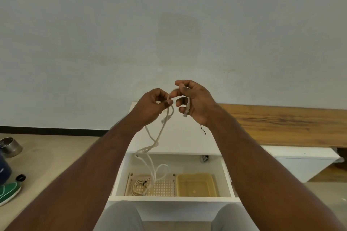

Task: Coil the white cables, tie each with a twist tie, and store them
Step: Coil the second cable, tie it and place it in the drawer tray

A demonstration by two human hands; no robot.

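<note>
Holding a loose white cable [158, 137] up above the open drawer [120, 176], the person pinches it in the left hand [150, 108], while the right hand [195, 103] curls round its plug end and a dark twist tie [203, 130]. One coiled, tied cable [138, 187] already lies in the perforated tray [163, 186] at the drawer's left front; this cable is judged still to need coiling, tying and storing. A yellow tray [196, 184] sits right. Beyond: white cabinet top [180, 137], wooden bench [281, 124], pale wall [169, 24].

Green shoe [8, 192] on floor (far left), metal bowl [10, 147], wooden bench top [285, 124]
</note>
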